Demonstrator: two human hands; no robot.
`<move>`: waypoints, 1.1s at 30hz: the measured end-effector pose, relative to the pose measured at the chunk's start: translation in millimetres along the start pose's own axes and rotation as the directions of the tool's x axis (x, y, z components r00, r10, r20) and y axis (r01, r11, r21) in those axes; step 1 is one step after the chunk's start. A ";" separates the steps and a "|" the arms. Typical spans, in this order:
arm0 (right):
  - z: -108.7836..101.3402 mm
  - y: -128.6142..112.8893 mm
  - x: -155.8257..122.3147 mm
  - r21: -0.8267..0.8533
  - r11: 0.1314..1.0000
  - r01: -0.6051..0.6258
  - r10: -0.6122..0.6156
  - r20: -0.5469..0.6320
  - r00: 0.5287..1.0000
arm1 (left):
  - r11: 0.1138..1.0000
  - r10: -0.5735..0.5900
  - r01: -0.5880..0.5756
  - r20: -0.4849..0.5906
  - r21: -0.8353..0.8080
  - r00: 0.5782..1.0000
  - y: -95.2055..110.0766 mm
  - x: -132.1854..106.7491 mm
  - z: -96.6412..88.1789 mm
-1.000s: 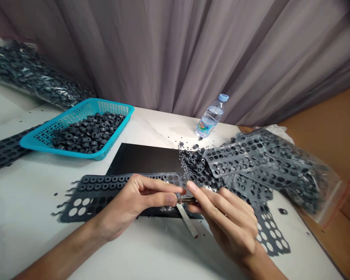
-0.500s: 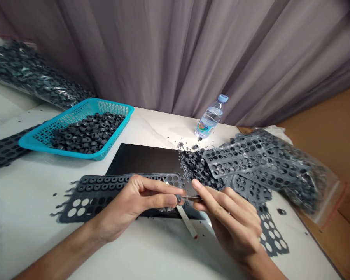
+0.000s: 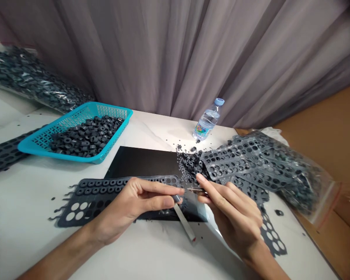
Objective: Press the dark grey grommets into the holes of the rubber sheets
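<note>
My left hand [image 3: 137,204] pinches a small dark grey rubber bushing [image 3: 177,198] between thumb and fingertips. My right hand [image 3: 235,217] is closed on a thin, pointed metal tool that looks like tweezers [image 3: 196,189]; its tip points left, a short gap from the bushing. Below my left hand lies a grey rubber sheet [image 3: 99,194] with rows of bushings in its upper part and open round holes at lower left. Part of the sheet is hidden by that hand. A black mat [image 3: 146,161] lies beneath.
A blue basket [image 3: 100,157] of bushings stands at left, before a filled plastic bag [image 3: 37,83]. Loose bushings [image 3: 195,163], small discs and punched sheets [image 3: 233,159] lie at right beside another bag [image 3: 306,182]. A water bottle [image 3: 205,124] stands behind; a pale stick [image 3: 185,223] lies in front.
The tip of the tweezers has drawn away to the right from the bushing, opening a small gap. The bushing now shows more between my left fingertips. The view has shifted slightly.
</note>
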State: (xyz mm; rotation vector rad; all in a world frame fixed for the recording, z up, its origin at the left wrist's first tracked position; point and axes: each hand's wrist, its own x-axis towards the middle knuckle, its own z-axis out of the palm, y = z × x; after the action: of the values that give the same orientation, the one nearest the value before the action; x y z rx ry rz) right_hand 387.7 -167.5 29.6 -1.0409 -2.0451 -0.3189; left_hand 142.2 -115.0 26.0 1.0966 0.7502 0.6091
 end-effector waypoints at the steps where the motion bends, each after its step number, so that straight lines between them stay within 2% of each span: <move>1: 0.5 0.8 -0.4 -0.002 1.000 -0.004 0.004 -0.005 1.000 | 1.000 -0.002 0.002 -0.001 0.001 1.000 -0.5 0.0 0.0; 5: 5.3 4.7 -3.8 0.010 1.000 -0.028 0.028 -0.012 1.000 | 1.000 0.001 -0.001 0.006 -0.014 1.000 -1.2 -0.4 0.2; 10: 17.6 10.6 -6.4 0.035 0.994 -0.108 0.106 0.033 0.994 | 0.999 0.040 -0.040 -0.016 -0.012 0.999 1.9 -1.6 -0.5; 13: 26.7 20.4 -0.1 0.035 0.984 -0.174 0.172 0.046 0.984 | 0.998 0.062 -0.061 -0.024 0.011 0.998 4.6 -1.3 -2.2; 15: 35.3 32.9 11.6 0.015 0.970 -0.245 0.242 0.097 0.965 | 0.997 0.070 -0.069 -0.019 0.024 0.997 6.8 -0.9 -3.4; 18: 57.1 61.0 40.9 -0.051 0.932 -0.360 0.360 0.270 0.893 | 0.995 0.085 -0.085 -0.007 0.043 0.996 12.4 -1.6 -4.2; 20: 78.5 83.6 64.8 -0.188 0.889 -0.418 0.458 0.391 0.798 | 0.993 0.106 -0.106 -0.005 0.047 0.994 17.6 -3.2 -4.3; 23: 115.6 116.8 97.2 -0.280 0.855 -0.437 0.518 0.411 0.750 | 0.986 0.151 -0.149 -0.020 0.070 0.988 23.7 -4.7 -7.6; 26: 148.8 141.8 116.8 -0.362 0.817 -0.448 0.571 0.398 0.718 | 0.955 0.225 -0.211 -0.046 0.210 0.973 21.7 -0.3 -19.8; 28: 165.6 152.3 121.7 -0.410 0.793 -0.451 0.598 0.382 0.704 | 0.887 0.318 -0.260 -0.097 0.381 0.943 16.2 6.0 -33.7; 29: 172.2 155.9 122.2 -0.430 0.783 -0.450 0.608 0.375 0.699 | 0.834 0.382 -0.278 -0.137 0.476 0.914 13.1 9.3 -42.0; 33: 188.0 163.3 116.1 -0.473 0.761 -0.443 0.625 0.350 0.698 | 0.606 0.625 -0.241 -0.267 0.758 0.733 7.3 15.7 -80.5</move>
State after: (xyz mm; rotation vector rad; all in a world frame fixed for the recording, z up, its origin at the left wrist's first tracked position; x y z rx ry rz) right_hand 371.1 101.2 -25.3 -2.0864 -2.0084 -0.1069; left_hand 87.9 -55.9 8.0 1.8996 1.2364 1.1540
